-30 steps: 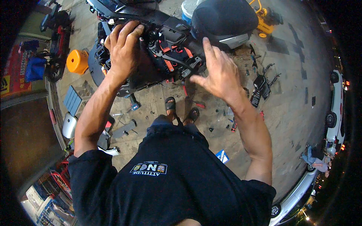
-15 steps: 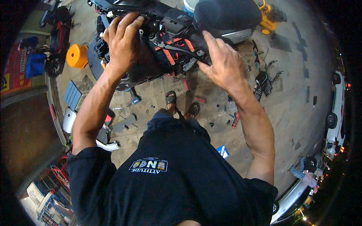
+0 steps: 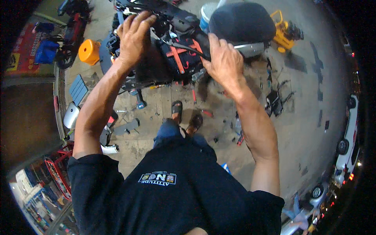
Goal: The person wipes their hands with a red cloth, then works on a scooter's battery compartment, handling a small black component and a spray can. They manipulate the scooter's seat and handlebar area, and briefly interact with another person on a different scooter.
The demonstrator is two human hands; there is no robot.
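Observation:
A partly stripped motor scooter stands in front of me, its black seat [image 3: 243, 24] at the right end. My left hand [image 3: 135, 39] is curled over a black body panel [image 3: 143, 69] on the left side, fingertips hidden among dark parts. My right hand [image 3: 225, 60] is closed around a long black trim piece [image 3: 192, 49] just left of the seat, its thumb underneath. Between the hands, an opening shows orange-red brackets [image 3: 176, 53] and hooked red pieces. What exactly lies under each palm is hidden.
A cordless drill [image 3: 140, 102], a grey panel [image 3: 127, 127] and scattered tools lie on the paving near my feet. An orange stool [image 3: 89, 52] stands left, a yellow machine [image 3: 285, 34] beyond the seat. Black parts [image 3: 275, 102] lie right. A white car [image 3: 346, 145] is at far right.
My view has shifted, so the scooter sits slightly farther right. Both hands stay on the scooter; the right hand's fingers look more bunched together.

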